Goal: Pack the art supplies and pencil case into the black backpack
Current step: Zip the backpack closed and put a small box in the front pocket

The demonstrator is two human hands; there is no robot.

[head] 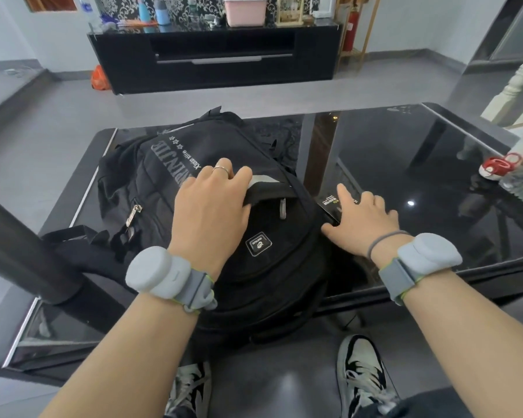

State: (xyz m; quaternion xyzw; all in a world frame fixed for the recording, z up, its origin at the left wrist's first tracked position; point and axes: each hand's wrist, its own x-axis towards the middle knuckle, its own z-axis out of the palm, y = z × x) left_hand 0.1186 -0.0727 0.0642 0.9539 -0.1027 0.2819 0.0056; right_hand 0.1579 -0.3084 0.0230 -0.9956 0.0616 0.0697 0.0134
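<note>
The black fabric backpack (224,224) with grey lettering is lying flat on the dark glossy glass table (420,164), its near end hanging over the edge toward me. My left hand (209,206) is gripping the flap at an opening on the front of the bag, fingers curled over its grey-trimmed edge. My right hand (360,218) is resting just beside the bag, fingers spread and fairly straight, pressing on a flat black box with small printed text (329,205) that is sitting against the bag's right side; whether the box is partly inside I cannot tell. Both wrists are wearing grey strapped devices. A red-capped clear bottle (501,168) is standing at the table's far right edge.
</note>
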